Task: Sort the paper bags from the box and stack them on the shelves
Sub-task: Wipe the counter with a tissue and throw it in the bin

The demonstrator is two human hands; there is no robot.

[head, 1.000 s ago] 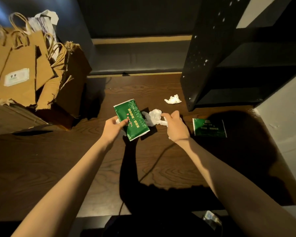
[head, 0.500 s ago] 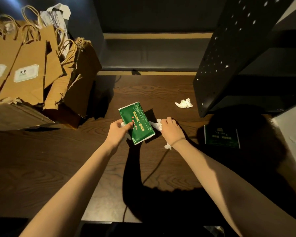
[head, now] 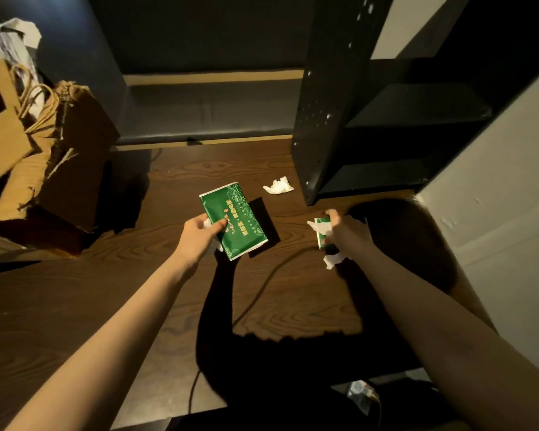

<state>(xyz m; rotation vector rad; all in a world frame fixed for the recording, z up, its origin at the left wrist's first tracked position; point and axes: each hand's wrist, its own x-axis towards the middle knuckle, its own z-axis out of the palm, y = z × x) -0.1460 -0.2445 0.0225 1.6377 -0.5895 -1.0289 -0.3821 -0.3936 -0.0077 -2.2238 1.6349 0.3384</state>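
Comparing with half a second ago, I see the right hand (head: 346, 233) has swung away from the green packet (head: 234, 223) and out to the right, where it now sits over the second green packet (head: 320, 233) on the dark wooden floor (head: 75, 306); its fingers (head: 333, 216) curl round a white tissue (head: 319, 227) and touch that packet's edge; the left hand (head: 199, 236) keeps the first packet pinched at its near edge, thumb on top, tilted above the floor; a crumpled tissue (head: 278, 185) lies just beside the foot of the black shelves (head: 386, 119); the brown paper bags (head: 47, 144), with twisted handles, stand upright and crowded in the torn cardboard box (head: 10, 194) at far left, none of them on the shelves; the box and most bags are cut off by the left edge; the second packet is largely hidden under the right hand and in deep shadow; I cannot read the packet print.
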